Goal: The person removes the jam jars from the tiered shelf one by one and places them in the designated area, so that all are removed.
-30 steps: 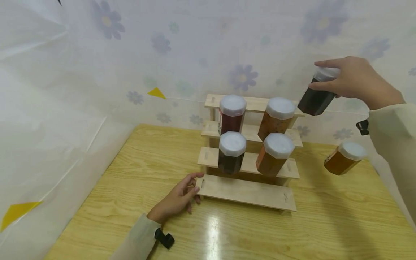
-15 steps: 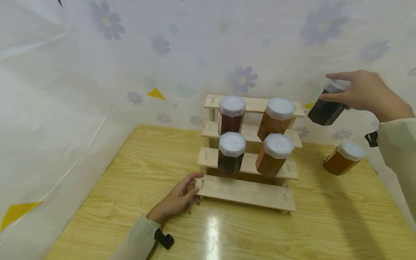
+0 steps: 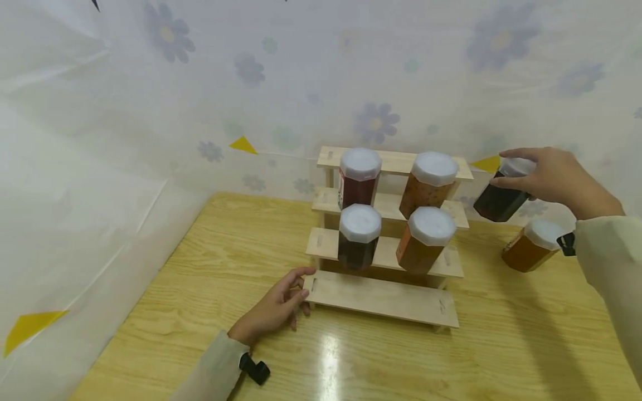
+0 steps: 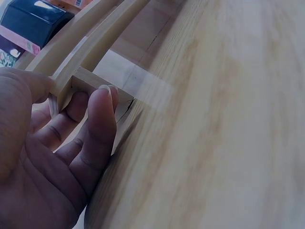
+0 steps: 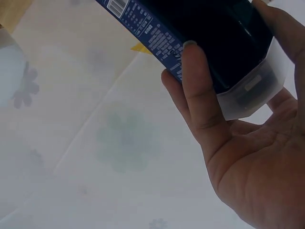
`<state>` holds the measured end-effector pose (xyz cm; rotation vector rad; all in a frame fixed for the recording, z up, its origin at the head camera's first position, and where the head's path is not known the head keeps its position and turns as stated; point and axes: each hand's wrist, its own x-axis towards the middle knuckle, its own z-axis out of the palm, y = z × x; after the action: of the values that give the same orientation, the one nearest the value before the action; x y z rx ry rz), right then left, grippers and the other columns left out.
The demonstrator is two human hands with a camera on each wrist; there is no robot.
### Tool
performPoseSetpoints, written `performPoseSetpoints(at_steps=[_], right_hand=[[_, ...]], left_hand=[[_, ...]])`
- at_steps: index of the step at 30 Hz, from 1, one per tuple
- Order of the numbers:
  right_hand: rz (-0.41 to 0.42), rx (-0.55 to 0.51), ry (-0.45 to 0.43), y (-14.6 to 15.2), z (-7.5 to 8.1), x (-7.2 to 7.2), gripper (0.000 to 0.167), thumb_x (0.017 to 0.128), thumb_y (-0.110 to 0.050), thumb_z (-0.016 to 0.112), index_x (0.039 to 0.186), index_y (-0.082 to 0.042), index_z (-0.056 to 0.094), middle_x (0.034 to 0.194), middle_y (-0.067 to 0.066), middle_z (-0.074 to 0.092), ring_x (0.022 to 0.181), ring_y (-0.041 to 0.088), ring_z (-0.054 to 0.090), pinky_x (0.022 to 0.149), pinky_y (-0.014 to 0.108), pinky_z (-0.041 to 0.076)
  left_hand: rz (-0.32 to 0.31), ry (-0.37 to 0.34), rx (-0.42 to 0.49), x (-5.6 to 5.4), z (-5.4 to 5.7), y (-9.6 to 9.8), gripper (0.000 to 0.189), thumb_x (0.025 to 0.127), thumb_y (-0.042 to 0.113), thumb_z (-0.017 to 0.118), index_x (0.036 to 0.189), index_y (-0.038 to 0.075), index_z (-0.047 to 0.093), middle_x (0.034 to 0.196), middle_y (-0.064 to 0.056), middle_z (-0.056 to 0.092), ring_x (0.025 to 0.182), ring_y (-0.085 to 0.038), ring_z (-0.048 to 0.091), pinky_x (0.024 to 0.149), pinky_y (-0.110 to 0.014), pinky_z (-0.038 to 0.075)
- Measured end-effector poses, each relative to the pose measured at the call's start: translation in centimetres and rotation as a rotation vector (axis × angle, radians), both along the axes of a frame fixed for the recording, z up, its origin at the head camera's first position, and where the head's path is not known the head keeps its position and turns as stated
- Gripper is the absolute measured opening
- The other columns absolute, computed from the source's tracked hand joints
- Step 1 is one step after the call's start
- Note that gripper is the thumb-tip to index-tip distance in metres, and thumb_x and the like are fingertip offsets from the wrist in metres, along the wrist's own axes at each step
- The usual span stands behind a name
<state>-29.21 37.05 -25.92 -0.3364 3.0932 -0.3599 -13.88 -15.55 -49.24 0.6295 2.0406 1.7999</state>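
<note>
My right hand [image 3: 557,181] grips a dark jar [image 3: 499,197] with a white lid, fingers and thumb round its upper part. It hangs tilted in the air to the right of a stepped wooden rack [image 3: 381,298]. In the right wrist view a blue label [image 5: 157,40] with white print shows on the jar's side. My left hand [image 3: 273,306] holds the left end of the rack's lowest shelf. Seen from the left wrist, its curled fingers [image 4: 102,114] lie at the shelf's end piece [image 4: 102,86], with the thumb on the other side.
On the rack's middle steps stand a dark red jar [image 3: 358,189], a speckled orange jar [image 3: 426,192], a black jar [image 3: 357,250] and an amber jar [image 3: 416,253]. Another amber jar [image 3: 524,250] stands on the table [image 3: 225,239] at right. A flowered sheet [image 3: 301,72] hangs behind.
My right hand has lowered the dark jar, first down and to the right, then further down toward the table. The left hand has stayed at the rack.
</note>
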Motion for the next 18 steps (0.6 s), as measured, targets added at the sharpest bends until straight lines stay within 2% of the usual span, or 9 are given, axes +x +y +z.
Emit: performPoseSetpoints(at_steps=[1,4,5,7,11,14,18], right_hand=[[0.007,0.004,-0.001,0.1,-0.3,0.1,0.084,0.094,-0.055,0.071,0.152,0.0,0.046,0.097,0.032,0.063,0.06,0.026,0.063,0.053,0.042,0.05],[0.016,0.014,0.0,0.3,-1.3,0.3,0.083,0.094,-0.054,0.072,0.148,0.004,0.046,0.103,0.036,0.061,0.07,0.034,0.063,0.061,0.052,0.053],[0.017,0.019,-0.003,0.4,-1.7,0.4,0.083,0.094,-0.054,0.072,0.147,0.004,0.046,0.098,0.033,0.062,0.071,0.035,0.062,0.063,0.054,0.053],[0.018,0.015,-0.009,0.5,-2.4,0.6,0.083,0.094,-0.054,0.073,0.146,0.005,0.046,0.1,0.034,0.061,0.08,0.041,0.061,0.07,0.061,0.051],[0.014,-0.024,-0.033,0.6,-3.8,0.7,0.082,0.094,-0.055,0.072,0.145,0.004,0.047,0.113,0.04,0.057,0.098,0.054,0.058,0.08,0.071,0.048],[0.013,-0.046,-0.041,0.6,-4.8,0.8,0.08,0.094,-0.054,0.072,0.146,0.002,0.047,0.132,0.045,0.045,0.116,0.062,0.045,0.087,0.078,0.042],[0.018,-0.061,-0.042,0.3,-6.0,1.0,0.078,0.094,-0.052,0.074,0.145,0.001,0.048,0.137,0.044,0.04,0.122,0.063,0.039,0.089,0.079,0.04]], left_hand=[[-0.001,0.001,0.0,0.0,-0.1,0.0,0.048,0.113,0.019,0.047,0.159,0.019,0.033,0.112,-0.019,0.049,0.086,-0.039,0.068,0.047,-0.04,0.06],[0.004,-0.004,-0.001,-0.1,-0.1,0.1,0.048,0.113,0.02,0.047,0.159,0.02,0.034,0.112,-0.019,0.05,0.086,-0.039,0.068,0.047,-0.04,0.06],[0.004,-0.006,-0.001,-0.1,0.0,0.1,0.048,0.113,0.021,0.047,0.159,0.021,0.034,0.112,-0.019,0.05,0.087,-0.039,0.068,0.047,-0.04,0.06],[0.005,-0.013,-0.002,-0.1,0.0,0.1,0.048,0.113,0.021,0.047,0.159,0.021,0.034,0.113,-0.02,0.05,0.087,-0.039,0.068,0.048,-0.04,0.06],[0.007,-0.011,-0.006,-0.1,0.3,0.0,0.049,0.113,0.021,0.047,0.159,0.02,0.033,0.112,-0.019,0.05,0.087,-0.039,0.068,0.047,-0.04,0.06],[0.01,-0.007,-0.008,-0.1,0.3,0.0,0.049,0.113,0.021,0.047,0.159,0.02,0.033,0.112,-0.019,0.05,0.086,-0.039,0.068,0.047,-0.04,0.06],[0.008,-0.005,-0.006,-0.1,0.4,0.0,0.049,0.113,0.02,0.047,0.159,0.019,0.033,0.111,-0.018,0.05,0.086,-0.039,0.068,0.047,-0.04,0.06]])
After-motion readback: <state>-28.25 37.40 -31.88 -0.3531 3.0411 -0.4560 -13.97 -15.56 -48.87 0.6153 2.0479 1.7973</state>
